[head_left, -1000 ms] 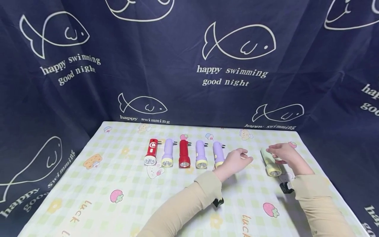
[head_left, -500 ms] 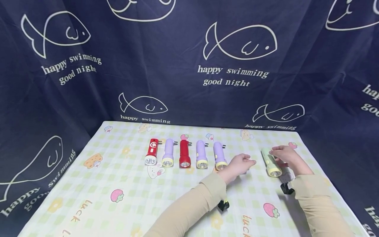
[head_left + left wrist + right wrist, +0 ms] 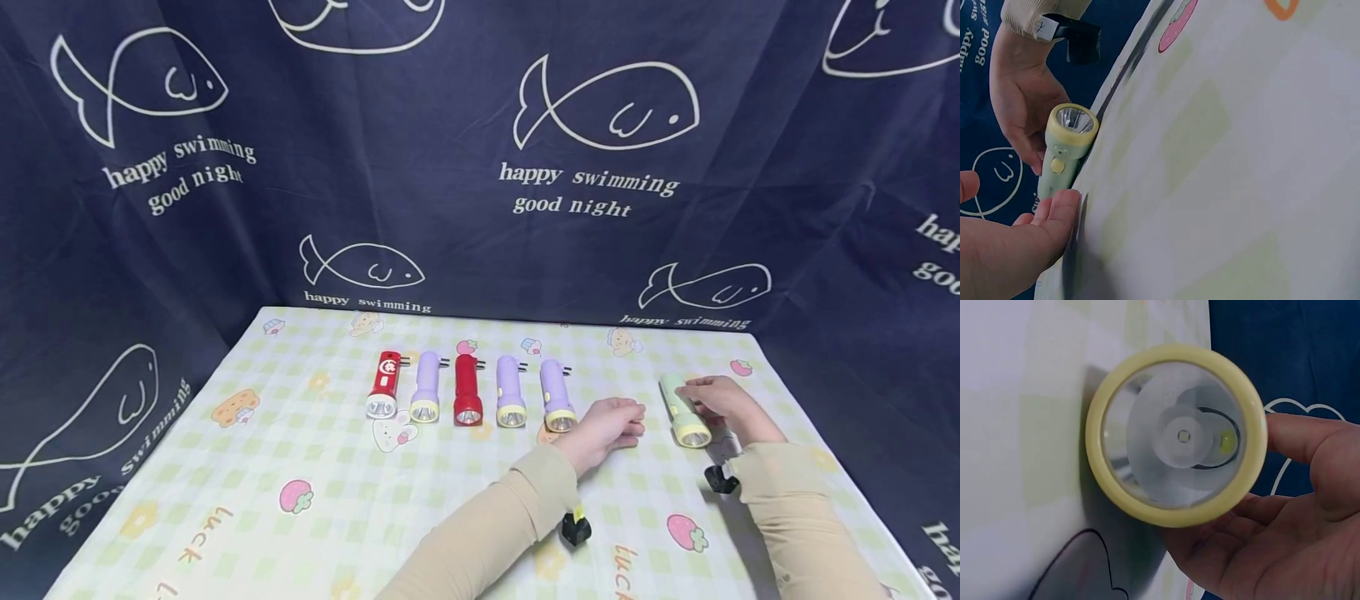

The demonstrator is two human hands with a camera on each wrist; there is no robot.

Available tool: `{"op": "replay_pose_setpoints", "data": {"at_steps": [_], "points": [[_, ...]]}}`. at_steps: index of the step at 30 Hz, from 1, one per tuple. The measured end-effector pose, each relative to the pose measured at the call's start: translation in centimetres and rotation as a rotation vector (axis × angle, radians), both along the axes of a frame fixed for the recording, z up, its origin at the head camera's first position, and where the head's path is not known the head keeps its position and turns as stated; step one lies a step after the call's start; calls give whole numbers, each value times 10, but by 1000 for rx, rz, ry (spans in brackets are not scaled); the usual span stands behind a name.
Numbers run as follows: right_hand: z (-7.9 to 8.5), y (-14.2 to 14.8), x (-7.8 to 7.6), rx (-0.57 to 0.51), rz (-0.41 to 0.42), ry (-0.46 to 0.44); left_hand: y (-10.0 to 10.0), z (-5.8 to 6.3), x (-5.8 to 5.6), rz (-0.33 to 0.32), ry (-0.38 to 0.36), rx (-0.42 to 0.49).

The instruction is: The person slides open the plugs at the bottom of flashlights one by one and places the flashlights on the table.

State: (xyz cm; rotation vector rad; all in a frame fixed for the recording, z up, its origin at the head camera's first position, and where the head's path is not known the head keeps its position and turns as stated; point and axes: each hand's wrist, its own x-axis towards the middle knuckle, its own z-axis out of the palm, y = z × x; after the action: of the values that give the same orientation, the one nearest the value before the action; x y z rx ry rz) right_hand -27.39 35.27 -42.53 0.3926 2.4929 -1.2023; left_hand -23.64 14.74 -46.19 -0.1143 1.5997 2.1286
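A pale green flashlight with a yellow rim lies at the right of the table, its lens toward me. My right hand holds it from the right side; in the right wrist view its thumb and fingers sit behind the yellow-rimmed lens, which hides part of the grip. To the left of this flashlight, my left hand hovers with relaxed fingers and nothing in them. The left wrist view has the left fingers close to the green flashlight; whether they touch is unclear there.
Left of my hands, several flashlights lie in a row: a red-and-white one, a plain red one, and lilac ones, the rightmost lilac flashlight beside my left wrist. A checked cloth covers the table; a navy curtain hangs behind.
The green flashlight has turned from its edge-on lie so its button side faces up more. My left hand has moved slightly right, uncovering the rightmost lilac flashlight's head. The right hand has lowered slightly.
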Motion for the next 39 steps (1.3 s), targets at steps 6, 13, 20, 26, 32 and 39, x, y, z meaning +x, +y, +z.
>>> {"op": "replay_pose_setpoints", "data": {"at_steps": [6, 13, 20, 26, 32, 39], "points": [[-2, -4, -1, 3, 3, -5, 4, -5, 2, 12, -25, 21], [-4, -7, 3, -52, 7, 25, 7, -7, 5, -6, -34, 61], [-5, -15, 7, -142, 19, 35, 7, -6, 8, -14, -46, 64], [2, -24, 10, -103, 33, 42, 7, -6, 9, -21, -43, 64], [9, -34, 13, -128, 41, 64, 7, -5, 10, -26, -30, 88], [17, -46, 17, -112, 27, 107, 9, 0, 14, 20, -3, 82]]}}
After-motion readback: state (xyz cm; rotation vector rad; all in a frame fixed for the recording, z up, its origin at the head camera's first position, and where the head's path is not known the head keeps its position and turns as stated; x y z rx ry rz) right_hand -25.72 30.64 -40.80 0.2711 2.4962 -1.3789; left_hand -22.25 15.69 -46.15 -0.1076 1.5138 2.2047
